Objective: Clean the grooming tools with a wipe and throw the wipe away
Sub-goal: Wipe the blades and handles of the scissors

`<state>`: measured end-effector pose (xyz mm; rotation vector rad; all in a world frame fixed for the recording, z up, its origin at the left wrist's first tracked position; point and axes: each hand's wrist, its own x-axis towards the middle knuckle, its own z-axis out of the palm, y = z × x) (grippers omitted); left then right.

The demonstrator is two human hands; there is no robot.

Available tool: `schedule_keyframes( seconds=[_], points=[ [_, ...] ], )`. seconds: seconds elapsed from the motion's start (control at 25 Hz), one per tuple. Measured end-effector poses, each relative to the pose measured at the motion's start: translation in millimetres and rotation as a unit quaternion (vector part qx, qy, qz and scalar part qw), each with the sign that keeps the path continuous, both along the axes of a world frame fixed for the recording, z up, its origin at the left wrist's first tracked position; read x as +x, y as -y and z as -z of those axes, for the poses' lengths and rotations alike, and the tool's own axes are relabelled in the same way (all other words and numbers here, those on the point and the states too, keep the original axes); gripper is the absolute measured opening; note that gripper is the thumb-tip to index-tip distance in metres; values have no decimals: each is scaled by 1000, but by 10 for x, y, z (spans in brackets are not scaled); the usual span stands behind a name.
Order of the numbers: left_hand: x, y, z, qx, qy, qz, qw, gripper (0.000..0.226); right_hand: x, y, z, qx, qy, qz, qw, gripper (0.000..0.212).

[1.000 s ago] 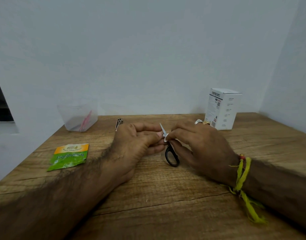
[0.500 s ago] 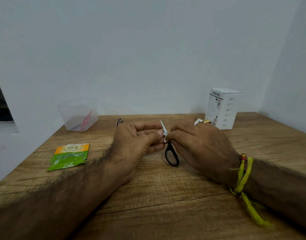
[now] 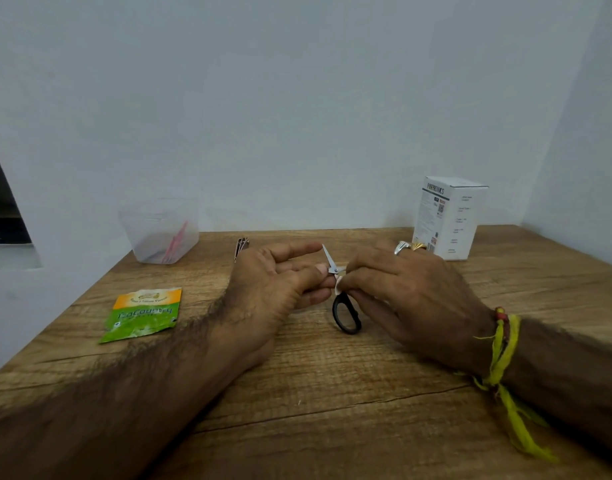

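While left hand point(image 3: 280, 282) pinches scissors point(image 3: 344, 306) at the pivot, blades up-away, right hand point(image 3: 401, 289) pinches wipe point(image 3: 339, 285) just below

Small scissors point(image 3: 342, 299) with black loop handles and short silver blades stand tilted, tips up, handles low near the worktop point(image 3: 332, 393). A small white wipe point(image 3: 339, 286) is pressed against them just below the pivot.

plain pale walls point(image 3: 297, 98) meet behind a wood-grain table point(image 3: 332, 410), evenly lit.
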<state>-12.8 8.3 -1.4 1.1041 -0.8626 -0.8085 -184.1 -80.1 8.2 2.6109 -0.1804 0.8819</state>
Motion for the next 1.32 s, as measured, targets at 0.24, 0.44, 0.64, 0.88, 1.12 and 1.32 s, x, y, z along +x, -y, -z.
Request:
schedule_keyframes(
  seconds=[0.24,0.44,0.64,0.88,1.12,1.32],
  points=[
    [-3,0,-1,-9,4,9,1000,25,-6,5,-23,-15,45,3,999,15],
    [-10,-3,3,-14,15,6,1000,25,43,0,12,-12,33,-3,999,14],
    [10,-4,-5,-9,14,3,1000,25,34,38,15,17,34,3,999,13],
    [18,-14,-16,7,-3,24,1000,28,-23,61,18,29,16,0,999,20],
    [19,-12,-8,8,1,11,1000,20,-52,28,13,40,34,-24,998,15],
    [40,-3,-8,8,-14,-6,1000,19,-48,4,51,40,62,-29,997,17]
  ],
)
